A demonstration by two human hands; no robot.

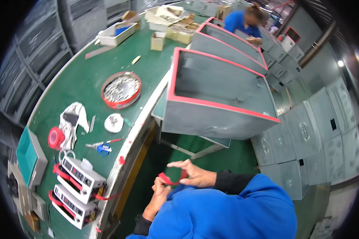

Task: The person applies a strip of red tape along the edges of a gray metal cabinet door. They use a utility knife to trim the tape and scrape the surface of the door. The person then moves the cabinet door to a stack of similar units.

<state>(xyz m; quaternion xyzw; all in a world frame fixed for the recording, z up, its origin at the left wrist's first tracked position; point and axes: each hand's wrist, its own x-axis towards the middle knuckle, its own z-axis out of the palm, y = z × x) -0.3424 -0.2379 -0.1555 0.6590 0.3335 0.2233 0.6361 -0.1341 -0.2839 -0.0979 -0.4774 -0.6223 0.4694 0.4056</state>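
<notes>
My left hand (159, 194) is closed with its fingertips pinching one end of a short strip of red tape (169, 181). My right hand (198, 175) has the strip's other end between thumb and fingers, with the index finger stretched out to the left. Slack tape curves between the two hands, in front of my blue top. Beyond them stands a grey metal cabinet body (217, 119), its open side facing up and its rim lined with red tape.
Left of me, the green table (147, 65) holds two tape dispensers (83, 179), scissors (103, 148), a red tape roll (56, 137) and a round tin of small parts (121, 89). A co-worker (245, 22) leans over more cabinet bodies. Grey boxes (307, 131) are stacked at right.
</notes>
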